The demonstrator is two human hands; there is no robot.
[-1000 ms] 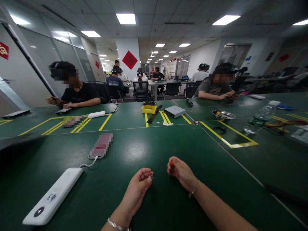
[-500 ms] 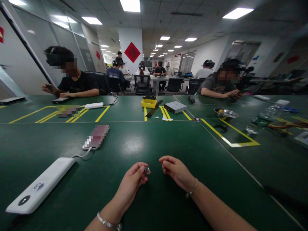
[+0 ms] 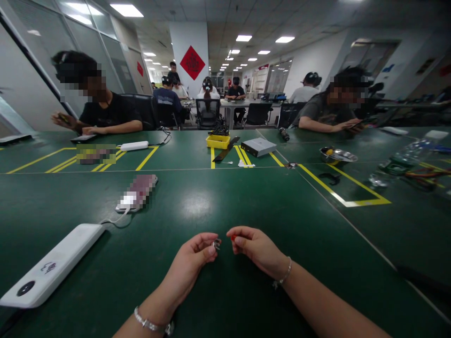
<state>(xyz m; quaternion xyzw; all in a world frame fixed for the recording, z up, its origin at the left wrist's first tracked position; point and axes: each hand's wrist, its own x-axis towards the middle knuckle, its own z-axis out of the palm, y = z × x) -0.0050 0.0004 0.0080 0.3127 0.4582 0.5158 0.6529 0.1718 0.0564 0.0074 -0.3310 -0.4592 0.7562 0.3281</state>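
My left hand [image 3: 197,253] pinches a small silvery metal piece [image 3: 216,244] between thumb and fingers; its exact kind is too small to make out. Facing it, a short gap to the right, my right hand [image 3: 255,246] is closed on a tiny orange-red piece [image 3: 233,238] that peeks out at the fingertips. Both hands hover low over the dark green tabletop [image 3: 197,286], fingertips pointing toward each other. The two small pieces are apart, not touching. Each wrist wears a bracelet.
At the left, a white power bank [image 3: 52,265] is cabled to a phone [image 3: 137,192]. Farther back are a yellow tray [image 3: 217,142], a grey box [image 3: 259,147], a metal bowl [image 3: 343,156] and a plastic bottle [image 3: 403,157]. Two people sit across the table.
The orange-red piece shows more clearly at my right fingertips. My left fingers have shifted, extending above the metal piece. The view has tilted slightly downward.
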